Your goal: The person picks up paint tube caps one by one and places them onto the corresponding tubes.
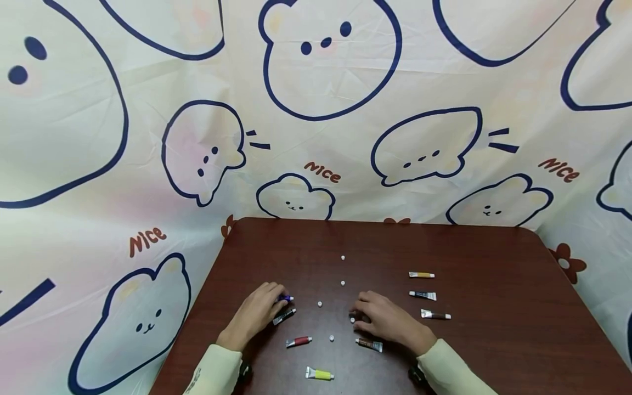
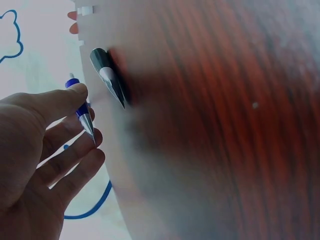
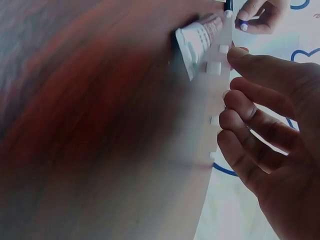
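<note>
My left hand (image 1: 257, 310) pinches a small purple paint tube (image 2: 85, 111) between thumb and forefinger, its nozzle pointing right in the head view. Just below that hand a black paint tube (image 1: 284, 316) lies slanted on the table. My right hand (image 1: 387, 318) hovers low with loosely bent fingers and nothing visible between them in the right wrist view. A small white cap (image 1: 353, 320) lies by its fingertips. Nearest below it is a brown paint tube (image 1: 369, 344), whose flat silvery end shows in the right wrist view.
More white caps, such as one cap (image 1: 320, 304), dot the middle of the dark wooden table (image 1: 276, 247). A red tube (image 1: 298, 342) and a yellow-green tube (image 1: 320, 374) lie nearer me. On the right, a yellow tube (image 1: 422, 275) tops a column of three tubes.
</note>
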Action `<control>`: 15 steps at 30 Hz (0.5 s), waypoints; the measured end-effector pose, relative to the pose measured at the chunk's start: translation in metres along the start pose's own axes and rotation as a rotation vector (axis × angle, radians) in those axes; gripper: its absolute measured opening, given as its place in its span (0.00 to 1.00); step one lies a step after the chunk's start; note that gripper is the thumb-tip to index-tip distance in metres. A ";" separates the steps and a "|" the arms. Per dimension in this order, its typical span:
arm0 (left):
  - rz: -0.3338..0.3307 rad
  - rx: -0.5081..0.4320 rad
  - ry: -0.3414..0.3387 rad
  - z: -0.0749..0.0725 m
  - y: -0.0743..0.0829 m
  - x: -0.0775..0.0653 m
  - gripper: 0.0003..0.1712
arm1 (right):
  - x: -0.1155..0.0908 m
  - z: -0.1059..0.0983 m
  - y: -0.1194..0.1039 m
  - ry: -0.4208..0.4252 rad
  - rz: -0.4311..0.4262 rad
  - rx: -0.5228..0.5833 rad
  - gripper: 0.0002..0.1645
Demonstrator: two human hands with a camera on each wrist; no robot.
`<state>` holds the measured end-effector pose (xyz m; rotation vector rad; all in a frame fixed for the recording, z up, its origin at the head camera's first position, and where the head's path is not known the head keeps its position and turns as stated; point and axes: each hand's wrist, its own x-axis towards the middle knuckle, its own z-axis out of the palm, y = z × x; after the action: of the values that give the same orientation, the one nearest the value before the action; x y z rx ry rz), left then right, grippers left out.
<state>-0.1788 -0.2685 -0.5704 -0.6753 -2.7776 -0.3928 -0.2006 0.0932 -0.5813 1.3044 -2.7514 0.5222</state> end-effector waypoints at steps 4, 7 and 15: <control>-0.013 -0.012 -0.006 0.000 0.002 0.001 0.09 | 0.002 0.001 -0.002 -0.015 -0.010 0.009 0.13; -0.026 -0.008 -0.012 0.000 0.003 0.001 0.09 | 0.003 0.002 -0.002 -0.021 -0.022 0.024 0.11; -0.015 0.008 0.002 0.002 0.005 0.002 0.08 | 0.004 0.005 -0.004 -0.021 -0.065 0.031 0.06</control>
<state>-0.1785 -0.2628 -0.5706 -0.6522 -2.7826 -0.3856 -0.2002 0.0860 -0.5846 1.4087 -2.7181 0.5521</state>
